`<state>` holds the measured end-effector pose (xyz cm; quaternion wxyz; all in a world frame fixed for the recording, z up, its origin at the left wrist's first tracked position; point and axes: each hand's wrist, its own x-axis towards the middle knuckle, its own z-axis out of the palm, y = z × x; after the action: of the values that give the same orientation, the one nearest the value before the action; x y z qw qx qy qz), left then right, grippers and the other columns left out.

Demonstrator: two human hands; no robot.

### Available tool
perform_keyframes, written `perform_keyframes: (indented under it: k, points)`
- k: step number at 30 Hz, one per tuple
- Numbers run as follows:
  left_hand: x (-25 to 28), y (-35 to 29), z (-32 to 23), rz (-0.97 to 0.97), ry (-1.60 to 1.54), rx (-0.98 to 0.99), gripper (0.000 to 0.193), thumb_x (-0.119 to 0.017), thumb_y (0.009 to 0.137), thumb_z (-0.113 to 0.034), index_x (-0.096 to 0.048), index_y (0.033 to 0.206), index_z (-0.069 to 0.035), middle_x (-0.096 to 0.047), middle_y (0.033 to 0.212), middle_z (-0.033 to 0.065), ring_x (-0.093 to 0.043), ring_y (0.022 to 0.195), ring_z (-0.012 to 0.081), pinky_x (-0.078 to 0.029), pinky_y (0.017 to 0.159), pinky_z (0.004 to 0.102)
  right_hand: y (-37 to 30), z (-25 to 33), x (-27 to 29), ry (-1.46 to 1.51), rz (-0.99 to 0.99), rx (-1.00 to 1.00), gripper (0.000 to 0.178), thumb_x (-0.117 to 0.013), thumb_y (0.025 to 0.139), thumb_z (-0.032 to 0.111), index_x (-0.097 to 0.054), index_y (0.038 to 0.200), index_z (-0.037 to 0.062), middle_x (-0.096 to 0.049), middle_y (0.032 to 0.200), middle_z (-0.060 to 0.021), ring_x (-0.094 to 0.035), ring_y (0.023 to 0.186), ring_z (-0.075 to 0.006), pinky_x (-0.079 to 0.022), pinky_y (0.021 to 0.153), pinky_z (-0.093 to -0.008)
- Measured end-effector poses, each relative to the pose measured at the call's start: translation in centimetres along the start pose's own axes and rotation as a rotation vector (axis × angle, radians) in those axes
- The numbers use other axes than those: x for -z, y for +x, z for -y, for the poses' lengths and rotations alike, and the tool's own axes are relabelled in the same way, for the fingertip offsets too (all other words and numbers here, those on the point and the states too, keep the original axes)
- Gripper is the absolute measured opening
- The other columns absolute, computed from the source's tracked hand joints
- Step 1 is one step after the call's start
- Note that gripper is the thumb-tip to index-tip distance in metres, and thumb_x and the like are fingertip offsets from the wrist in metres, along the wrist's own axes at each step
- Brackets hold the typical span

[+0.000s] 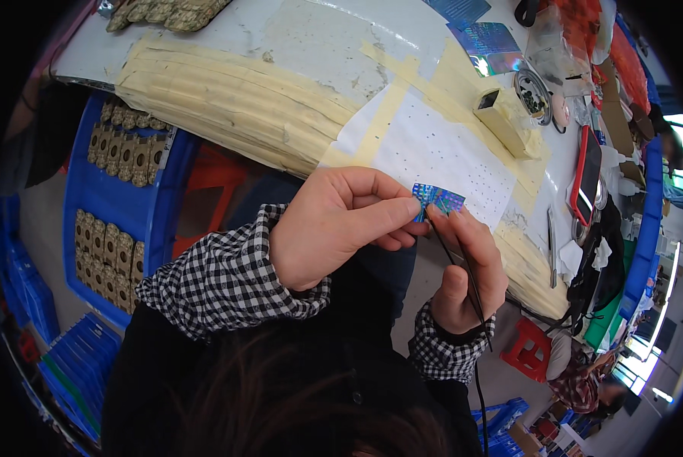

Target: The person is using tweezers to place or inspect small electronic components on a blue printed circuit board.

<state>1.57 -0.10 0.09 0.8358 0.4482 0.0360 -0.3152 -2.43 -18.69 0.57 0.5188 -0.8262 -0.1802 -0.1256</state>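
Note:
My left hand (pixel 349 221) pinches a small, shiny blue holographic sheet (pixel 438 197) between thumb and fingers, above the table's near edge. Its surface carries rows of tiny marks. Close to the sheet's right end, my right hand (pixel 475 270) is closed around slim dark tweezers (pixel 476 293), whose tips point at the sheet. Whether the tips grip anything is too small to tell. Beyond both hands lies a white paper (pixel 440 145) dotted with small dark specks, taped to the table.
Masking tape pads the table edge (pixel 227 95). At right lie a red-framed phone (pixel 585 179), metal tweezers (pixel 551 247), a round dish (pixel 533 95) and a taped block (pixel 507 126). A blue tray (pixel 132 206) at left holds rows of camouflage-patterned parts. Another person (pixel 577 388) sits at lower right.

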Motion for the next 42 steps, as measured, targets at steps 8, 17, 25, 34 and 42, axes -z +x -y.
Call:
perform_keyframes:
  k: [8, 17, 25, 34, 42]
  points:
    - [-0.01, -0.02, -0.09, -0.003, -0.015, 0.004, 0.016, -0.058, 0.091, -0.013, -0.063, 0.096, 0.002, -0.068, 0.086, 0.0104, -0.065, 0.074, 0.0104, -0.053, 0.068, 0.0220, 0.63, 0.31, 0.72, -0.290, 0.087, 0.159, 0.041, -0.070, 0.079, 0.025, -0.062, 0.112, 0.0007, -0.068, 0.102, -0.0121, -0.063, 0.095, -0.0273, -0.042, 0.098, -0.0476]
    - [-0.05, -0.10, -0.06, -0.014, -0.035, 0.001, 0.015, -0.060, 0.091, -0.013, -0.063, 0.095, 0.001, -0.065, 0.085, 0.0061, -0.064, 0.074, 0.0089, -0.053, 0.068, 0.0214, 0.24, 0.51, 0.37, -0.681, 0.083, 0.392, 0.031, -0.071, 0.078, 0.026, -0.069, 0.107, 0.0170, -0.065, 0.107, -0.0047, -0.063, 0.093, -0.0219, -0.046, 0.094, -0.0477]
    - [0.02, -0.12, 0.12, -0.018, -0.043, -0.009, 0.015, -0.061, 0.090, -0.014, -0.063, 0.094, 0.000, -0.065, 0.084, 0.0052, -0.063, 0.073, 0.0081, -0.052, 0.067, 0.0205, 0.05, 0.49, 0.40, -0.695, 0.094, 0.398, 0.030, -0.070, 0.079, 0.026, -0.069, 0.108, 0.0179, -0.065, 0.109, -0.0034, -0.062, 0.093, -0.0203, -0.044, 0.096, -0.0473]
    - [-0.05, -0.10, 0.05, -0.015, -0.053, -0.007, 0.014, -0.061, 0.089, -0.013, -0.064, 0.094, 0.000, -0.066, 0.084, 0.0050, -0.063, 0.072, 0.0079, -0.052, 0.067, 0.0206, 0.05, 0.54, 0.39, -0.691, 0.098, 0.391, 0.029, -0.070, 0.079, 0.026, -0.069, 0.106, 0.0172, -0.065, 0.108, -0.0028, -0.062, 0.091, -0.0193, -0.044, 0.096, -0.0478]
    - [0.01, -0.09, 0.18, -0.017, -0.037, -0.017, 0.014, -0.061, 0.089, -0.013, -0.064, 0.094, 0.000, -0.066, 0.084, 0.0059, -0.063, 0.072, 0.0085, -0.052, 0.067, 0.0211, 0.27, 0.40, 0.44, -0.518, 0.083, 0.310, 0.030, -0.070, 0.078, 0.026, -0.069, 0.105, 0.0135, -0.067, 0.104, -0.0046, -0.062, 0.090, -0.0204, -0.041, 0.099, -0.0490]
